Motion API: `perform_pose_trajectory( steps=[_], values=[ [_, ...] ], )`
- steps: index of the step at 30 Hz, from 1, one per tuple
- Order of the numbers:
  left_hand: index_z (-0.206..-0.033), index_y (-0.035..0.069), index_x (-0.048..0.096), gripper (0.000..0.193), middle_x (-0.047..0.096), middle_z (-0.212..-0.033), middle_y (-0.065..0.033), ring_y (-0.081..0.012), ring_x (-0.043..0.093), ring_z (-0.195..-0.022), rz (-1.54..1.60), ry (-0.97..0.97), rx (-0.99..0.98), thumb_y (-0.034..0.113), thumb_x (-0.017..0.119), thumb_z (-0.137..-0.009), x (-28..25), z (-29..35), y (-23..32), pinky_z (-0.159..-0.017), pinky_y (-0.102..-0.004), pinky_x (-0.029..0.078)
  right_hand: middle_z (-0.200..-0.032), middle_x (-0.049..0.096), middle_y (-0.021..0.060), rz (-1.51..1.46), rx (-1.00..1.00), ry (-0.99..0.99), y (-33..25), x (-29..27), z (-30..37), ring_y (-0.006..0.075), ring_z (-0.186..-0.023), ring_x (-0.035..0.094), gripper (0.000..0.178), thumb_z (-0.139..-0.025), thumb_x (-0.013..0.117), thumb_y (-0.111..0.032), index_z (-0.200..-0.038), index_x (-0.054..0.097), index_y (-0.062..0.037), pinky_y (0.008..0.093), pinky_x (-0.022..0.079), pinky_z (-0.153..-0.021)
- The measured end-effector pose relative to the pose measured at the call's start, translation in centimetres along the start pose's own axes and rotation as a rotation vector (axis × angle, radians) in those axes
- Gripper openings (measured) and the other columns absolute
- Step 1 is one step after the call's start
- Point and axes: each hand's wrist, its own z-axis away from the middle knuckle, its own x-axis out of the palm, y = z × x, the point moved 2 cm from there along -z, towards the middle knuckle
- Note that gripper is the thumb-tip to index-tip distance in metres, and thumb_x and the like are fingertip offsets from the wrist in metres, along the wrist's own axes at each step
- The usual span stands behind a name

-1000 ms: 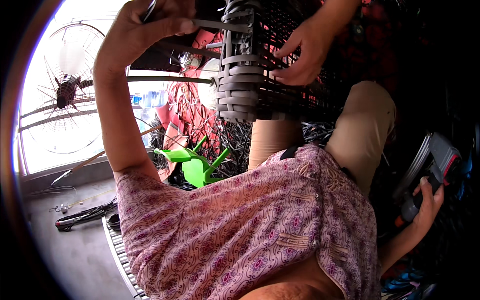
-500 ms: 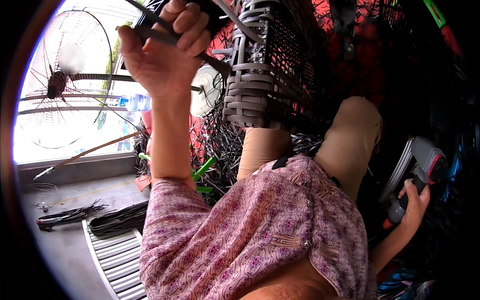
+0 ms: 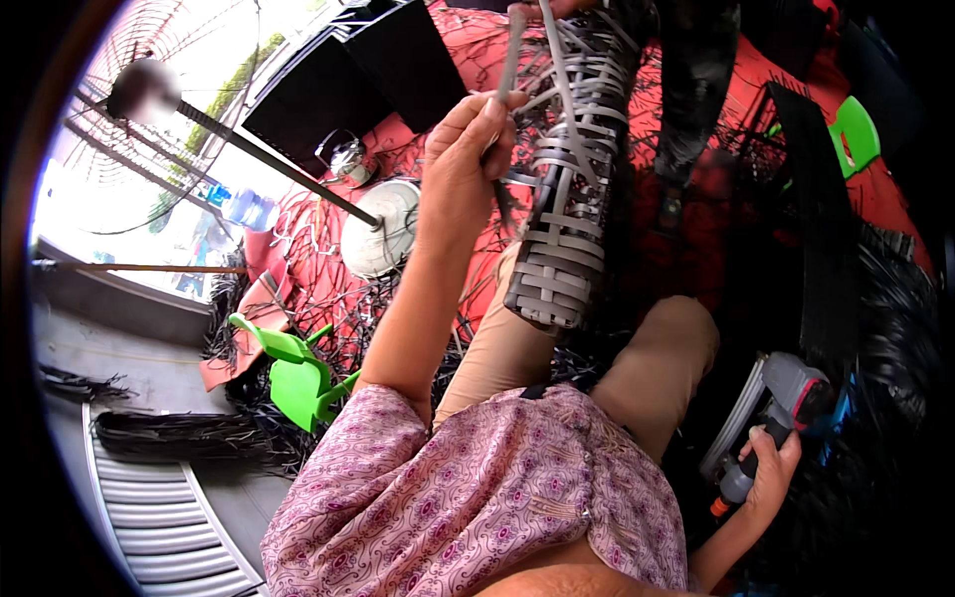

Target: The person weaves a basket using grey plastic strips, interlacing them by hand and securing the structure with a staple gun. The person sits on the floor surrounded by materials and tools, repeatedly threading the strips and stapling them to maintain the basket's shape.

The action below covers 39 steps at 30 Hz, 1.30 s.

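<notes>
My left hand (image 3: 468,149) is raised beside a grey woven wicker piece (image 3: 562,254), its fingers pinched on a flat grey weaving strip (image 3: 513,55) that points up past the fingertips. The woven piece stands above my left thigh, with loose strip ends sticking out of its upper part. At the right, low beside my right knee, my right hand (image 3: 771,463) is wrapped around the handle of a grey staple gun (image 3: 788,393) with an orange end below the grip. Another person's hand (image 3: 559,8), partly cut off by the top edge, is at the upper end of the woven piece.
Loose dark strips litter the red floor covering (image 3: 413,189). A standing fan has a round white base (image 3: 383,229) at the left. Green plastic chairs (image 3: 303,383) (image 3: 856,134) stand on both sides. Black panels (image 3: 353,85) lean at the back; a dark strip bundle (image 3: 184,438) lies lower left.
The view has shifted, showing more floor. My left hand has moved right, closer to the woven piece, still gripping a strip. My right hand keeps the staple gun low at my side.
</notes>
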Motion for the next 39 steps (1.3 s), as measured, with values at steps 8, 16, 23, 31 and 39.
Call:
perform_pose_trajectory(
  steps=[8,16,23,31,39],
  values=[
    [-0.072,0.004,0.063,0.023,0.053,-0.063,0.0031,-0.0032,0.041,-0.055,-0.394,-0.186,-0.224,0.020,0.063,-0.087,-2.6,2.0,0.2,-0.051,-0.0203,0.028,-0.066,0.056,0.0045,0.092,-0.167,-0.154,-2.6,1.1,0.1,0.0142,-0.042,0.049,0.014,-0.080,0.068,-0.009,-0.088,0.058,-0.0035,0.0278,0.038,-0.034],
    [-0.054,0.012,0.048,0.034,0.034,-0.056,0.0100,-0.0018,0.028,-0.052,-0.547,-0.374,-0.282,0.019,0.067,-0.081,-4.1,-1.4,1.1,-0.051,-0.0245,0.019,-0.068,0.057,0.0063,0.275,-0.167,-0.270,-14.4,5.5,2.3,0.0170,-0.040,0.050,0.018,-0.077,0.069,-0.011,-0.089,0.062,-0.0001,0.0281,0.040,-0.034],
    [-0.052,0.014,0.048,0.034,0.035,-0.054,0.0112,-0.0004,0.028,-0.051,-0.553,-0.359,-0.259,0.021,0.069,-0.078,-4.0,-1.1,0.7,-0.051,-0.0238,0.018,-0.071,0.060,0.0053,0.358,-0.275,-0.387,-19.0,10.2,4.8,0.0137,-0.047,0.053,0.022,-0.076,0.070,-0.016,-0.090,0.064,-0.0004,0.0238,0.040,-0.039],
    [-0.069,0.008,0.070,0.021,0.052,-0.055,0.0083,-0.0005,0.036,-0.051,-0.541,-0.384,-0.251,0.027,0.067,-0.078,-4.7,-1.6,-0.1,-0.050,-0.0211,0.023,-0.074,0.064,0.0050,0.408,-0.407,-0.391,-20.7,12.1,7.3,0.0130,-0.056,0.058,0.023,-0.075,0.072,-0.018,-0.088,0.067,0.0007,0.0243,0.041,-0.044],
    [-0.062,0.010,0.065,0.024,0.045,-0.053,0.0109,0.0006,0.031,-0.048,-0.508,-0.306,-0.229,0.023,0.066,-0.081,-4.6,-0.7,1.4,-0.047,-0.0221,0.021,-0.074,0.064,0.0064,0.631,-0.609,-0.480,-22.0,13.1,3.6,0.0145,-0.053,0.058,0.023,-0.075,0.075,-0.016,-0.087,0.067,0.0020,0.0247,0.042,-0.044]
  ],
)
